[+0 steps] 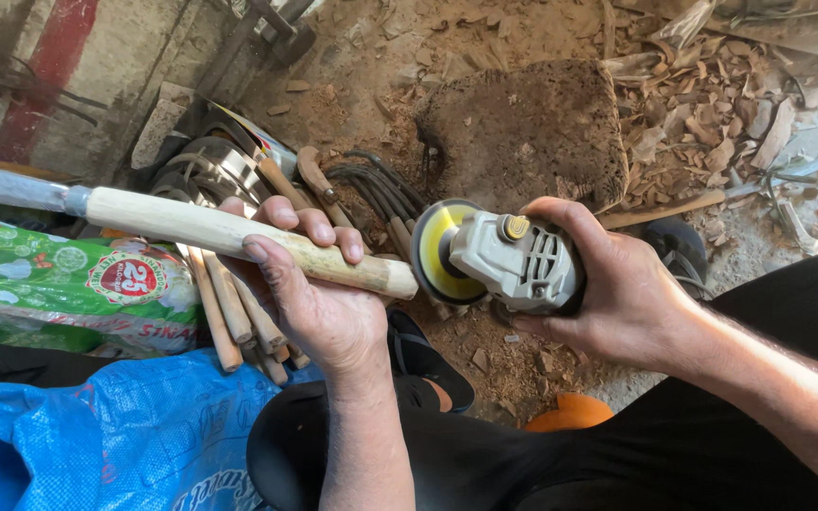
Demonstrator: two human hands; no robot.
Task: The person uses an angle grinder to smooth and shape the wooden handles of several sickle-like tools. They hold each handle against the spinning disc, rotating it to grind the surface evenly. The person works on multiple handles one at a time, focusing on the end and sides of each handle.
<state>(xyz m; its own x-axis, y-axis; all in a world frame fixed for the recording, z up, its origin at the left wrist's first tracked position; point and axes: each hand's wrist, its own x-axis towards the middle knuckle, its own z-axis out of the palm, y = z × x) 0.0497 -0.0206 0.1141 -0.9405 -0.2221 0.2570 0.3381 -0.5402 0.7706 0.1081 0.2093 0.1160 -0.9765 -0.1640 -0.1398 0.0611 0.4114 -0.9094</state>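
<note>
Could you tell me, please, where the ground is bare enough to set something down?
Barest is the dusty dirt below the grey angle grinder in the right hand, bordered by a black sandal. It is crowded left, with stacked wooden sticks under the left hand holding the pale wooden handle, and upper right, where wood chips lie thick.

The handle (239, 237) at frame centre-left is pale bare wood, sanded smooth and matt, joined to dull grey metal. The angle grinder (508, 260) has a matt grey metal-looking housing and a yellow disc. Rough wood chips (693, 123) litter the upper-right floor; glossy blue plastic sack (115, 435) lower left.
</note>
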